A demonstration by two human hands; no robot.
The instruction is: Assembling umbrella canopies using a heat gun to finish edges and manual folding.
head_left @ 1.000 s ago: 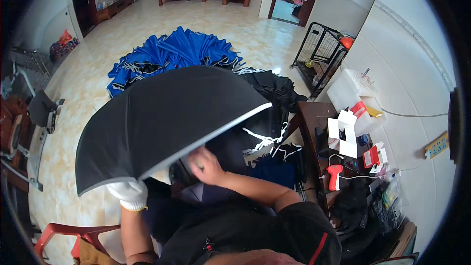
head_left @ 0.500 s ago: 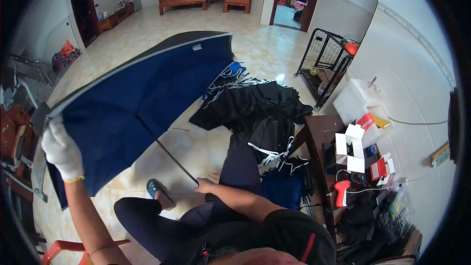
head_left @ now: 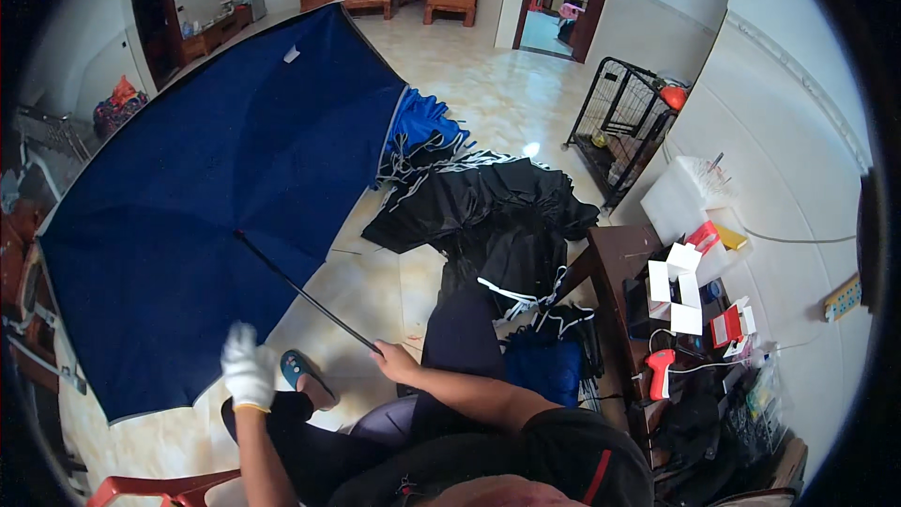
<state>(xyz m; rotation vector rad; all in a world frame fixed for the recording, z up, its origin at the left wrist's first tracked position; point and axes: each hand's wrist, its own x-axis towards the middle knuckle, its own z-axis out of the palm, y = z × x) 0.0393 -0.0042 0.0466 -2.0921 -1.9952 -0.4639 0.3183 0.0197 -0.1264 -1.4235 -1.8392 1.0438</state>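
Observation:
An opened dark blue umbrella (head_left: 188, 169) fills the left of the view, tilted so its inside faces me. My bare right hand (head_left: 398, 362) is closed around the lower end of its thin black shaft (head_left: 314, 302). My left hand (head_left: 248, 374), in a white knit glove, is raised near the canopy's lower edge, above my left knee. Its fingers point up, slightly blurred, and nothing shows in them. A pile of folded black umbrellas (head_left: 488, 202) with white ties lies on the floor ahead, with blue ones (head_left: 422, 122) behind it.
On my right, a dark wooden table (head_left: 624, 239) bears an open white box (head_left: 674, 289) and a red glue gun (head_left: 660, 374). A black wire cage (head_left: 624, 127) stands beyond it. Another blue bundle (head_left: 544, 368) lies beside the table. A red plastic chair (head_left: 155, 488) is at lower left.
My left hand has let go of the canopy's rim and come down and right, towards my knee. The umbrella has turned, showing more of its inside. My right hand still grips the shaft.

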